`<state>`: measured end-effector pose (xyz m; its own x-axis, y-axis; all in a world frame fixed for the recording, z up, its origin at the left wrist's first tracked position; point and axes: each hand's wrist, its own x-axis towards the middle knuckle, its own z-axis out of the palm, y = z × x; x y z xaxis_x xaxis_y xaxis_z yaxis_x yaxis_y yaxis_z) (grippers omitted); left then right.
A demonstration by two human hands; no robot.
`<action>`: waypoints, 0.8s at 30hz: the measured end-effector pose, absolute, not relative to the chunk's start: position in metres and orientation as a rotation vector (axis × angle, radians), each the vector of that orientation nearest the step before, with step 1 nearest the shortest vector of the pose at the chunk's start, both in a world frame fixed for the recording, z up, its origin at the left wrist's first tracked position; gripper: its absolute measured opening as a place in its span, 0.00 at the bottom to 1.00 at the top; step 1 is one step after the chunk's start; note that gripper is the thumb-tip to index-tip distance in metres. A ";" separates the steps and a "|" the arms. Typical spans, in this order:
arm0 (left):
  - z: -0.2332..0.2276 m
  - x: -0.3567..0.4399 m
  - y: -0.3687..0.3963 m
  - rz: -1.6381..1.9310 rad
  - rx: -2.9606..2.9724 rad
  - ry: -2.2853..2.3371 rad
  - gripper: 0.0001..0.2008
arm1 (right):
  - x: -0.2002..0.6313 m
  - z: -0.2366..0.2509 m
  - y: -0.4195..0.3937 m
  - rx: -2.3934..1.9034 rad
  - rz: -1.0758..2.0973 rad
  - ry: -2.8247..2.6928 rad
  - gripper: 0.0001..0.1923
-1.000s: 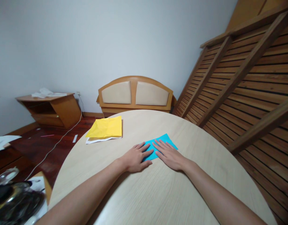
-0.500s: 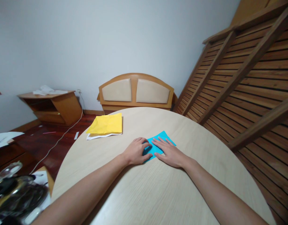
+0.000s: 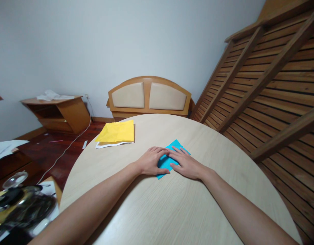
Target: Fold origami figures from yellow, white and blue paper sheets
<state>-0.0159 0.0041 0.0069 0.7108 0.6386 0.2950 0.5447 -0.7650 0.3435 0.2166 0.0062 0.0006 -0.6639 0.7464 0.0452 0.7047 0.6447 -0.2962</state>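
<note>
A blue sheet of paper (image 3: 165,162) lies at a slant on the round table (image 3: 157,211), partly hidden under my hands. My left hand (image 3: 152,161) arches over its left side, thumb apart from the fingers, with the thumb tip on the near edge. Spread across the paper's right part is my right hand (image 3: 185,162), its fingers stretched out flat. The fingertips of both hands meet or overlap near the middle of the sheet. Whether the paper is folded, I cannot tell.
Yellow paper (image 3: 116,131) rests over a white sheet (image 3: 114,145) at the table's far left. A wooden slatted frame (image 3: 271,78) leans along the right. Behind the table stand a padded headboard (image 3: 149,95) and a low cabinet (image 3: 57,114). Cluttered items (image 3: 26,204) sit at lower left.
My left fingers have reached right across the paper to meet my right hand. The left thumb has shifted slightly right, and more of the paper's near corner shows. The view has shifted slightly.
</note>
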 end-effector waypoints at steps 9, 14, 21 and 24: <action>0.012 -0.040 0.010 0.293 2.598 0.955 0.55 | 0.218 -0.005 0.011 -1.192 0.369 -2.695 0.31; 0.020 -0.047 0.008 0.218 2.550 0.967 0.58 | 0.217 -0.001 0.008 -1.182 0.345 -2.683 0.30; 0.024 -0.044 0.007 0.409 2.624 0.872 0.25 | 0.218 0.007 0.005 -1.042 0.193 -2.617 0.20; 0.023 -0.044 0.008 0.408 2.716 0.856 0.23 | 0.223 0.007 0.004 -1.087 0.196 -2.596 0.22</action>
<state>-0.0445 0.0078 0.0229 0.7866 0.5890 0.1850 0.5147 -0.7912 0.3304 0.2226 0.0043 0.0072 -0.6596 0.7131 0.2377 0.6693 0.7011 -0.2461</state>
